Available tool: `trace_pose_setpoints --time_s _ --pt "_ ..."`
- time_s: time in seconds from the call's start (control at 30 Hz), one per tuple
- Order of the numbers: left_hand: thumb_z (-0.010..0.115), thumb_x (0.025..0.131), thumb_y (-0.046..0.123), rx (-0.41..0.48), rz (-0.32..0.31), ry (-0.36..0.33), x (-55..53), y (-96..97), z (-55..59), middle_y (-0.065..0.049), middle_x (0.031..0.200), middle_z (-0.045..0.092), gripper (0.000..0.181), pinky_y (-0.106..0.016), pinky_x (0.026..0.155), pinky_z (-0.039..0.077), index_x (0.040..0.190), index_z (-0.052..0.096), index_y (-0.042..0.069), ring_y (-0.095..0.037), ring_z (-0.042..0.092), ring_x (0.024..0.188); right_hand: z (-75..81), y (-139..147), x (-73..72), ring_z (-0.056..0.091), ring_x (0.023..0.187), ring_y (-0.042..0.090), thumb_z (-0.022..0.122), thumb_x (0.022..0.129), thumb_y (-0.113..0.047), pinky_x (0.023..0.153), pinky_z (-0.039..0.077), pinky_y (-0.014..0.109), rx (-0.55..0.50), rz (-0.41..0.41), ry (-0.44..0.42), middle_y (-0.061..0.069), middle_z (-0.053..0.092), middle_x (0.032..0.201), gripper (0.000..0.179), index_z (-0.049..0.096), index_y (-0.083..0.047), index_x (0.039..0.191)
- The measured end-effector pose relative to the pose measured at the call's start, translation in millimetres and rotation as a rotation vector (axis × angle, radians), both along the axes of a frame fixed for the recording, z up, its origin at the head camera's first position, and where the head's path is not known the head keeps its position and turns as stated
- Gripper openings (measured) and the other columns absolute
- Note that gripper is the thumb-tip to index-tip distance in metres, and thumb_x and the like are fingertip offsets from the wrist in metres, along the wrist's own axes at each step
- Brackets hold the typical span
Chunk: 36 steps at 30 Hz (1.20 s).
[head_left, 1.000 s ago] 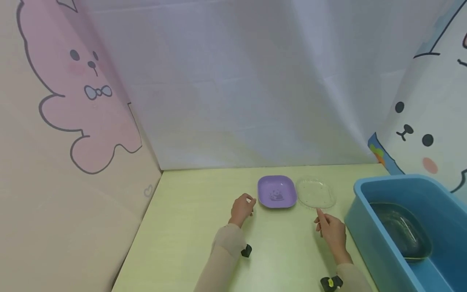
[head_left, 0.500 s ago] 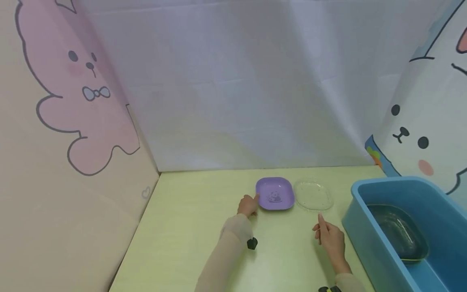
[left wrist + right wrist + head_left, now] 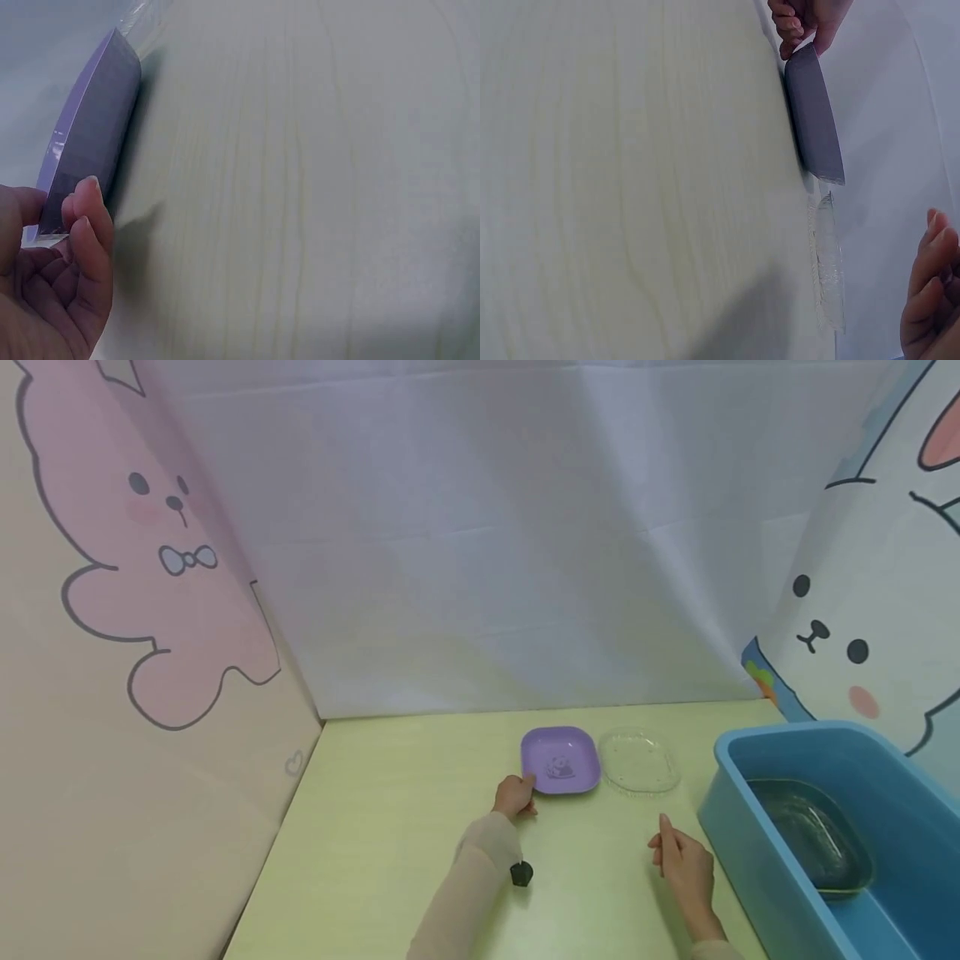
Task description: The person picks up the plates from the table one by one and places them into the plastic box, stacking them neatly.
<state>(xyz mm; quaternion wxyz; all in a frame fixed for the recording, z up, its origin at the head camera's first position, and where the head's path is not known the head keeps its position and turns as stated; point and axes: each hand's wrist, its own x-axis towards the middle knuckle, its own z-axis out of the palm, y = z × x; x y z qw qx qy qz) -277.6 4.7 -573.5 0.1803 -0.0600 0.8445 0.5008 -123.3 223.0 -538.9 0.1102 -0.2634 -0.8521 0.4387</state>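
My left hand (image 3: 514, 798) pinches the near left corner of a purple square plate (image 3: 553, 745) with a panda print. In the left wrist view the thumb lies at the rim of the plate (image 3: 94, 112), with the fingers at its underside. Just right of it on the table sits a clear plastic tray (image 3: 639, 763), nearly see-through. My right hand (image 3: 686, 870) holds nothing and hovers in front of this tray, fingers loosely bent and one digit pointing forward. The right wrist view has both the purple plate (image 3: 815, 116) and the clear tray (image 3: 829, 266) side-on.
A large blue bin (image 3: 772, 860) stands at the table's right edge. Inside it leans a dark green see-through dish (image 3: 817, 839). A white cloth (image 3: 465, 568) hangs behind the pale yellow table (image 3: 390, 810), and printed panels flank both sides.
My left hand has moved right to the purple plate and now grips its corner. The right hand has drawn back slightly from the clear tray. The view has shifted a little.
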Motion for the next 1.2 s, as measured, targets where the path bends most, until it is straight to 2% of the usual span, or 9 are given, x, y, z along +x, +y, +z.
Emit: trace_pose_setpoints --time_s 0.3,0.57,0.73,0.93,1.2 --pt "0.046 0.095 0.019 0.084 0.048 0.031 3.1 -1.5 -1.5 0.002 0.051 0.048 0.032 -0.018 0.043 0.043 0.068 0.052 0.005 -0.005 0.05 0.04 -0.5 2 2.5 0.045 0.043 0.009 0.032 0.096 -0.051 0.046 0.032 0.027 0.001 -0.012 -0.035 -0.004 0.051 0.051 0.062 0.063 -0.002 0.072" --pt "0.044 0.096 0.02 0.111 0.031 0.09 12.5 -21.5 4.9 0.002 0.056 0.049 0.03 -0.022 0.051 0.048 0.074 0.054 0.003 -0.006 0.053 0.046 -3.8 6 5.8 0.043 0.043 0.009 0.035 0.095 -0.051 0.046 0.032 0.027 0.024 0.015 -0.054 -0.004 0.049 0.05 0.06 0.062 -0.002 0.071" --pt "0.045 0.096 0.021 0.124 0.023 0.128 21.6 -35.7 5.8 0.002 0.058 0.049 0.028 -0.023 0.052 0.049 0.077 0.054 0.003 -0.006 0.052 0.046 -4.8 6 8.8 0.043 0.042 0.009 0.039 0.095 -0.048 0.045 0.032 0.028 0.028 0.002 -0.041 -0.004 0.049 0.049 0.056 0.062 -0.003 0.07" --pt "0.046 0.095 0.022 0.14 0.011 0.157 37.3 -50.8 12.0 0.002 0.058 0.049 0.028 -0.023 0.052 0.048 0.077 0.054 0.002 -0.008 0.053 0.046 -7.4 3 8.8 0.044 0.041 0.01 0.04 0.094 -0.048 0.044 0.032 0.027 0.014 0.005 -0.037 -0.002 0.051 0.048 0.056 0.062 -0.003 0.069" --pt "0.046 0.095 0.022 0.206 0.0 0.21 57.4 -68.5 33.4 0.002 0.058 0.05 0.028 -0.024 0.051 0.05 0.077 0.052 0.001 -0.008 0.053 0.046 -9.1 0 5.8 0.044 0.041 0.011 0.04 0.095 -0.046 0.045 0.031 0.025 0.031 0.027 -0.039 -0.004 0.05 0.049 0.054 0.062 -0.004 0.07"
